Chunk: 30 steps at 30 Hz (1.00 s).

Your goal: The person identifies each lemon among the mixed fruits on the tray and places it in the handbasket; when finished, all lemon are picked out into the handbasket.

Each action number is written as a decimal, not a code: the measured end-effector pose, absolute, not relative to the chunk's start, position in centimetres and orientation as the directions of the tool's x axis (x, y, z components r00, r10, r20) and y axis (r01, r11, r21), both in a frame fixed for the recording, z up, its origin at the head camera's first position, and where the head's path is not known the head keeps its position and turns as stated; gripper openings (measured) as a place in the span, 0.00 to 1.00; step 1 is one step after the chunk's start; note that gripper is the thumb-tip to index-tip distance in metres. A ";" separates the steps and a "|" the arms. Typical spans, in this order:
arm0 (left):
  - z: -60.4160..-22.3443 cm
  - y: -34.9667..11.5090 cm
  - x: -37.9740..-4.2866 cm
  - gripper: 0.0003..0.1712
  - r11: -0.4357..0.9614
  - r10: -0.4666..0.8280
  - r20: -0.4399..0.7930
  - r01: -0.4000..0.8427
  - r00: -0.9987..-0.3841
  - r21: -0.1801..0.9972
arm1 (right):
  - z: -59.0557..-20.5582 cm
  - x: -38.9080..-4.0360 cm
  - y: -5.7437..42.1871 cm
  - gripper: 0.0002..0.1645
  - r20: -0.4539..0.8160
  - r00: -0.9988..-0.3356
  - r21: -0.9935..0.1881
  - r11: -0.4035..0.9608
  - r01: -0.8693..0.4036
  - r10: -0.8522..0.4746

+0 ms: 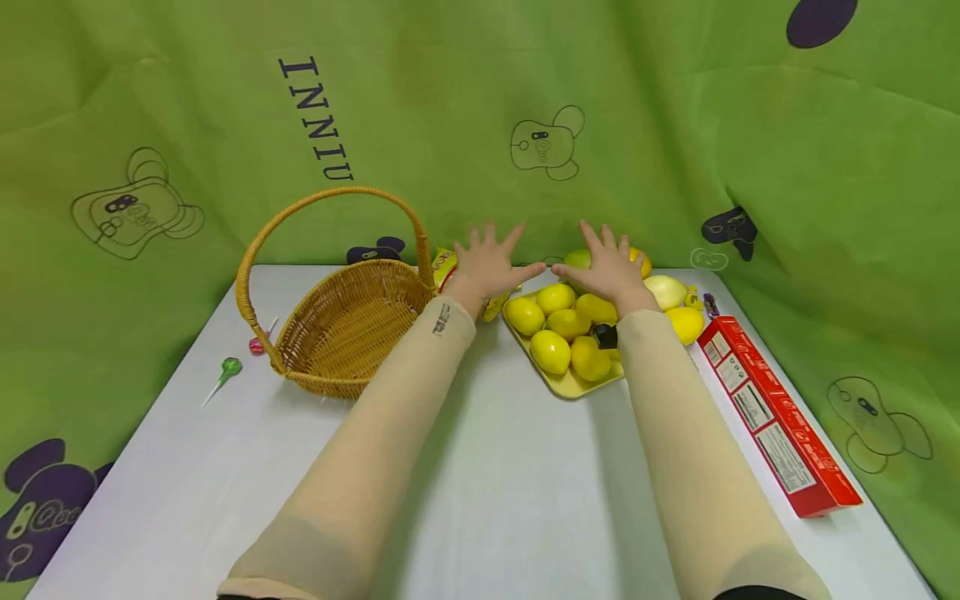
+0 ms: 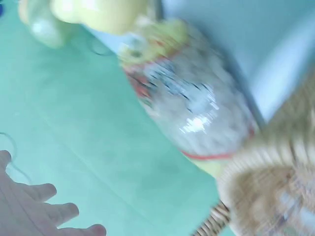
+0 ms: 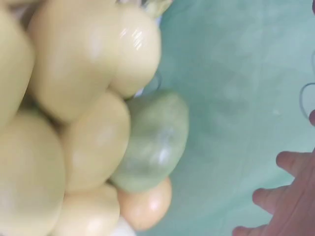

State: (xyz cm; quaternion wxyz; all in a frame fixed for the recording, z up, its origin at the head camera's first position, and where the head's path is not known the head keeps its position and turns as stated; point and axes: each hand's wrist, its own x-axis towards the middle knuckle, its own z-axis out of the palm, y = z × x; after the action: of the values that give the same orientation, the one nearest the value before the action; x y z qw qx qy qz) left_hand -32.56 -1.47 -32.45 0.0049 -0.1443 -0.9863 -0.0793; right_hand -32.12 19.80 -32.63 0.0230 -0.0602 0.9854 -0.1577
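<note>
Both hands reach to the back of the table with fingers spread, holding nothing. My left hand (image 1: 483, 267) is over a yellow-and-red snack bag (image 2: 192, 103), just right of the wicker basket (image 1: 352, 329). Behind and above the yellow tray (image 1: 567, 390) is my right hand (image 1: 611, 271), its thumb pointing toward the left one. Yellow lemons (image 1: 551, 352) and mangoes fill the tray. Past them, a green mango (image 3: 153, 142) and an orange fruit (image 3: 146, 204) show in the right wrist view. The right forearm hides part of the tray.
A long red box (image 1: 776, 417) lies along the right edge. More yellow fruit (image 1: 684, 325) and small wrapped candies (image 1: 710, 305) sit beside it. Left of the basket lie a green lollipop (image 1: 231, 367) and a pink one (image 1: 257, 344). Green cloth (image 1: 450, 125) hangs behind the table.
</note>
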 end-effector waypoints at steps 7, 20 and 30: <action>-31.4 -1.1 -31.2 0.48 0.859 0.342 0.048 0.334 -0.938 0.389 | -32.4 -31.2 20.6 0.60 0.021 -0.988 -0.577 0.805 -0.139 -0.155; -31.3 -4.7 -25.6 0.41 0.504 0.360 0.252 0.414 -0.898 0.758 | -33.4 -27.2 20.4 0.54 0.127 -0.987 -0.896 0.416 -0.158 -0.100; -33.0 -8.4 -21.1 0.60 0.251 0.228 0.409 0.459 -0.884 0.852 | -35.4 -24.1 17.5 0.50 0.212 -0.976 -0.974 0.075 -0.215 -0.044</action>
State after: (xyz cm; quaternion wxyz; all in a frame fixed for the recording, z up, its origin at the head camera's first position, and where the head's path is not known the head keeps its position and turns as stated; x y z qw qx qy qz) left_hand -21.06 -8.40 -33.01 0.1013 -0.2190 -0.7843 -0.5715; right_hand -24.07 17.47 -35.39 -0.0633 -0.0887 0.7304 -0.6742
